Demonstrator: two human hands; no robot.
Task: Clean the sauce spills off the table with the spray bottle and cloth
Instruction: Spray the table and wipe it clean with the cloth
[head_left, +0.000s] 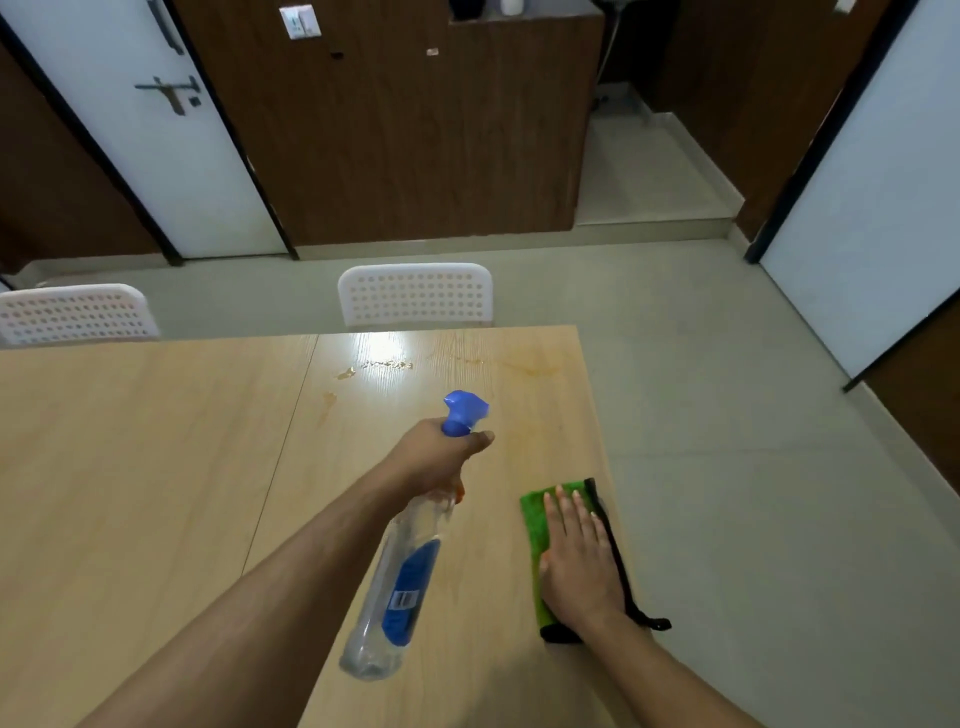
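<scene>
My left hand (441, 452) grips the neck of a clear spray bottle (395, 582) with a blue label and blue nozzle, held above the wooden table (156, 467) with the nozzle pointing away from me. My right hand (576, 556) lies flat with straight fingers on a folded green cloth (535, 514) with black edging, near the table's right edge. Orange sauce smears (530, 369) stain the far right part of the table, with wet droplets (387, 365) and a small blotch (345, 372) near the far edge.
Two white perforated chairs stand at the table's far side, one in the middle (415, 293) and one at the left (72, 314). Grey tiled floor (727, 415) lies to the right of the table. Wooden panels and white doors line the back.
</scene>
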